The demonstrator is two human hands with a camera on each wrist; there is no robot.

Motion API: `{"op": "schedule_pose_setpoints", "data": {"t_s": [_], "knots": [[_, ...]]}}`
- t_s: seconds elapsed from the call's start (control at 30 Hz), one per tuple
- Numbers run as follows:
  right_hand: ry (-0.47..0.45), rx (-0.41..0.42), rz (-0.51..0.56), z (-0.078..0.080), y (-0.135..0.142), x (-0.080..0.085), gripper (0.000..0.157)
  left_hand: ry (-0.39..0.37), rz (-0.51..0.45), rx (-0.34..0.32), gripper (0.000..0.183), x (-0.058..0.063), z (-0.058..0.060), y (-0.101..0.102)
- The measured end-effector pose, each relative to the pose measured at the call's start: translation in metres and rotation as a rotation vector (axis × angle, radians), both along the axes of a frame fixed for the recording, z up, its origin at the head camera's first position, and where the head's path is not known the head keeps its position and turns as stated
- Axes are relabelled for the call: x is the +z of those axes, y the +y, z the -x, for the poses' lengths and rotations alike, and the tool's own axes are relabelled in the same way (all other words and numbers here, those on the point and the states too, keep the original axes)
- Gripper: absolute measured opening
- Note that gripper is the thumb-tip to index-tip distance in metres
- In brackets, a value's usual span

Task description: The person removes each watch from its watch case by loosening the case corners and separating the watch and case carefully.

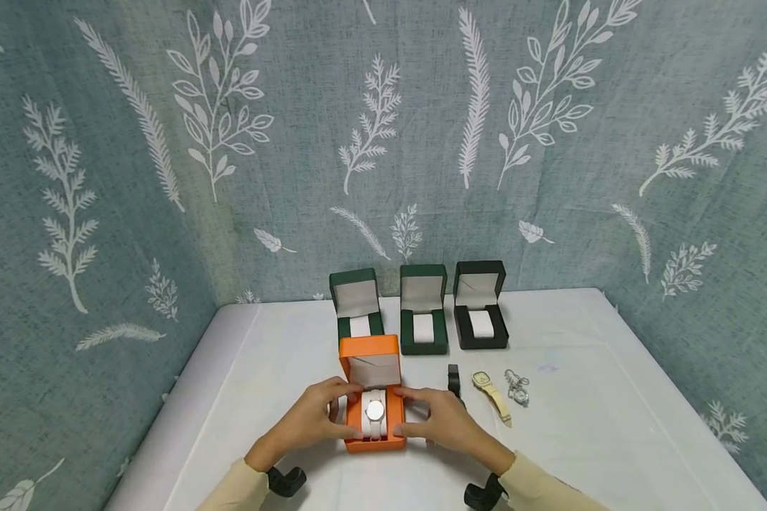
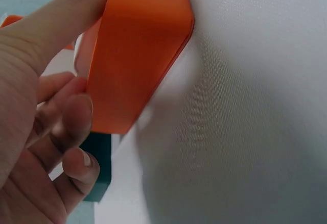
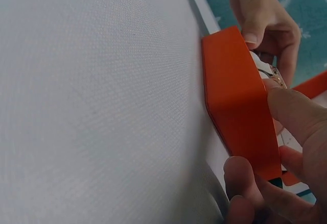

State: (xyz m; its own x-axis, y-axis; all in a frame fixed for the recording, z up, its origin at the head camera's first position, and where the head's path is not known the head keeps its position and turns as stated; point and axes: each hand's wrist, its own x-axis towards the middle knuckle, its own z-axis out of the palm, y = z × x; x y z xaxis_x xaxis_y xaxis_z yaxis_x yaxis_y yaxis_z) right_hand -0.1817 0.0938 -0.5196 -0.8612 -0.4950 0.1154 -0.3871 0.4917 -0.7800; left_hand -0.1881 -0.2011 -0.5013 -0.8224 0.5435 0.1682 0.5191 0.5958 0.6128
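An orange watch box stands with its lid up near the front of the table. Inside it a watch with a white face and pale strap sits round the white cushion. My left hand holds the box's left side, thumb at the front corner and index finger toward the hinge. On the opposite side my right hand holds the rim in the same way, thumb in front. In the right wrist view the thumb overlaps the top edge of the orange wall. The left wrist view shows the other orange wall.
Behind stand two green watch boxes and a black watch box, lids up, with bare white cushions. Right of my right hand lie a dark-strapped watch, a gold watch and a silver watch. Patterned cloth hangs behind the table.
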Motion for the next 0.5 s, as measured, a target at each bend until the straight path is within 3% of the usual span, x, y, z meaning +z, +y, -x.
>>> {"op": "schedule_pose_setpoints", "data": {"t_s": [0.5], "knots": [[0.003, -0.011, -0.001, -0.0003, -0.0004, -0.0027, 0.071, 0.114, 0.162, 0.002, 0.069, 0.0018, -0.0002, 0.0073]]}}
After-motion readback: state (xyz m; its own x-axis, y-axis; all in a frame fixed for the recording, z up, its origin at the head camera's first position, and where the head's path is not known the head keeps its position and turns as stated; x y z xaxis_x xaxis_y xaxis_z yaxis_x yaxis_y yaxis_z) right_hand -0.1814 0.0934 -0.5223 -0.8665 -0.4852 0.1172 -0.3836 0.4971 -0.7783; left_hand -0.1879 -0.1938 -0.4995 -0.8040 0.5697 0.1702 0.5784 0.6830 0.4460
